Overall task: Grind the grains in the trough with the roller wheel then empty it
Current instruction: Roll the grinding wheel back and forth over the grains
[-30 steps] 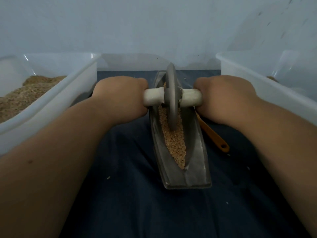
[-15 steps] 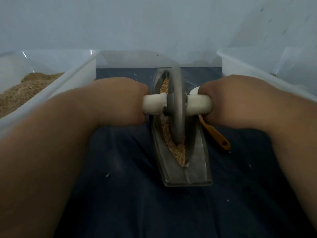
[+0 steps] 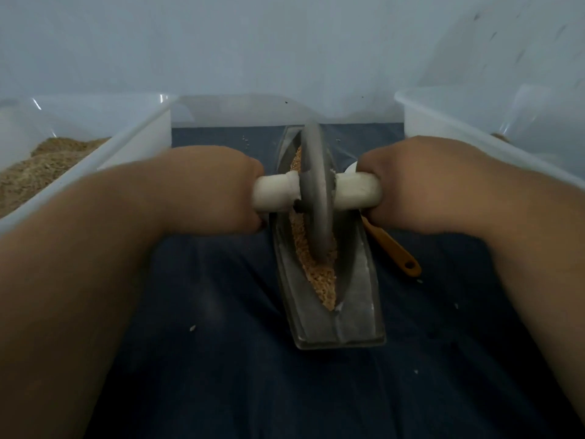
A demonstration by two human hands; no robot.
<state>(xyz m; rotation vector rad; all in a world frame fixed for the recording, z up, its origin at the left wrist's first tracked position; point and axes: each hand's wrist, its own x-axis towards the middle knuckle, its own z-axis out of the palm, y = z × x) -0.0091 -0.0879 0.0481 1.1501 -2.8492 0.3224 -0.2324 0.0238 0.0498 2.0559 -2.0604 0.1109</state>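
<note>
Tan grains [image 3: 318, 277] still fill the metal trough [image 3: 357, 299] on the table; left hand [image 3: 218, 191] and right hand [image 3: 408, 182] grip the roller wheel [image 3: 316, 198] handles. Grinding underway, emptying remains.

Left hand [image 3: 212, 188], right hand [image 3: 418, 182] grip white handle ends; roller wheel [image 3: 316, 198] upright in trough [image 3: 357, 299] grains [image 3: 319, 280].

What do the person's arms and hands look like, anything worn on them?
Both arms are bare as far as the frame shows: no sleeves, watch or bracelet in view. The left hand and right hand wear no gloves; whether rings are worn cannot be seen.
</note>
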